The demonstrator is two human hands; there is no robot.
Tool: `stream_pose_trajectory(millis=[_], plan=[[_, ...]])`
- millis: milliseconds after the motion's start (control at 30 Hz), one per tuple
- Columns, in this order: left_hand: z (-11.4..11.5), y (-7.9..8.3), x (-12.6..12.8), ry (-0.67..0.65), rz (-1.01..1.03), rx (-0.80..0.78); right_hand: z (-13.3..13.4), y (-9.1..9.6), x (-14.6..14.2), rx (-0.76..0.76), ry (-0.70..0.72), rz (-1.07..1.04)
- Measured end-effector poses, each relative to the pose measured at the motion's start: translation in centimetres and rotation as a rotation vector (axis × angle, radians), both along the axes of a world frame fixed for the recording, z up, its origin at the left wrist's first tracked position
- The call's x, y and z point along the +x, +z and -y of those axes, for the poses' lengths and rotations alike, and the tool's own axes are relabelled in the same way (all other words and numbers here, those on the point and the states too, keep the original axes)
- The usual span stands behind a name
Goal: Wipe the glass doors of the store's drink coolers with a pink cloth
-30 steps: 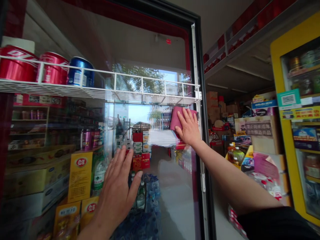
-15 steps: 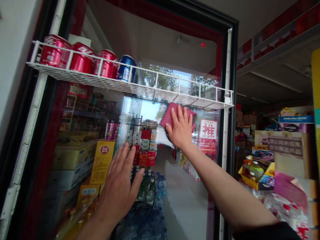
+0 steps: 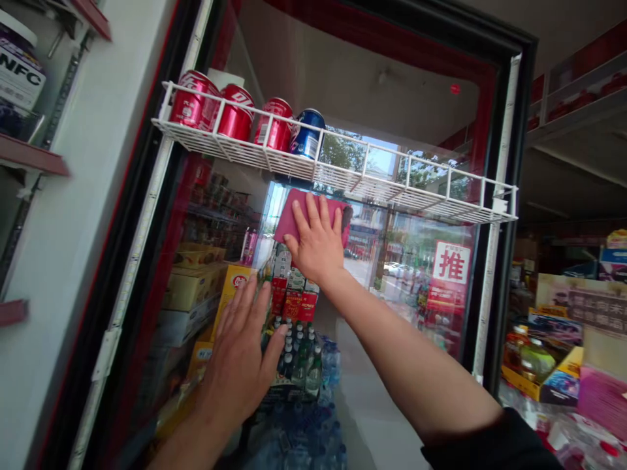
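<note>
Just under the rack (image 3: 382, 190), at the centre of the head view, the right hand (image 3: 321, 248) lay with its fingers spread and its palm on the cloth (image 3: 285, 220), which was flat against the glass (image 3: 411, 91). The cloth, dusky pink, stuck out mostly from nine to eleven o'clock of that hand, and a dark corner of it showed between one and two o'clock, past the fingers. The right forearm (image 3: 416, 372) ran toward four to five o'clock, into a black sleeve (image 3: 490, 444).

At seven o'clock was the left hand (image 3: 240, 359), its back to the camera, fingers slightly apart and thumb well out; whether it touched the glass could not be told.

The white rack sloped down toward three o'clock. Red cans (image 3: 194, 108) stood in it from ten to eleven o'clock, and a blue can (image 3: 309, 134) stood at twelve. At three o'clock a sign (image 3: 451, 261) was near the black frame (image 3: 524, 124). Bottles (image 3: 313, 372) showed in the glass at six o'clock, and a jar (image 3: 17, 75) marked NFC at ten, beyond the pale side panel (image 3: 112, 130).
</note>
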State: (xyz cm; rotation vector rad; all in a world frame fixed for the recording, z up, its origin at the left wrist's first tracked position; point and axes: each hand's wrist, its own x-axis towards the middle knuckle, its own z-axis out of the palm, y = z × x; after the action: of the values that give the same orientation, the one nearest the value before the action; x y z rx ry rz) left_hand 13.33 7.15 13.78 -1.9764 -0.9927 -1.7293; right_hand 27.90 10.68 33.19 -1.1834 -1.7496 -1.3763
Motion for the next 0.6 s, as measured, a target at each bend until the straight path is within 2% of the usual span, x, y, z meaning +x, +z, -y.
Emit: stream_pose_trajectory(millis=[167,233,300,433,500,600], plan=[[0.4,-0.3,-1.5,0.04,0.004,-0.011,-1.8,-1.7,-6.6,-0.087,0.076,0.169],[0.6,-0.3,-2.2,0.053,0.011,-0.02,-2.2,-2.4,-8.1,-0.125,0.095,0.244],[0.8,-0.1,-2.9,0.061,0.026,-0.013,-2.2,-2.9,-8.4,-0.158,0.108,0.309],[1.4,0.3,-3.7,0.074,0.037,0.004,-0.9,-3.5,-5.5,-0.212,0.128,0.419],[1.8,0.3,-4.0,0.075,0.043,0.003,0.3,-3.8,-2.5,-0.227,0.113,0.428],[2.2,0.0,-4.5,0.068,0.041,-0.004,2.6,-4.5,3.7,-0.208,0.027,0.355]])
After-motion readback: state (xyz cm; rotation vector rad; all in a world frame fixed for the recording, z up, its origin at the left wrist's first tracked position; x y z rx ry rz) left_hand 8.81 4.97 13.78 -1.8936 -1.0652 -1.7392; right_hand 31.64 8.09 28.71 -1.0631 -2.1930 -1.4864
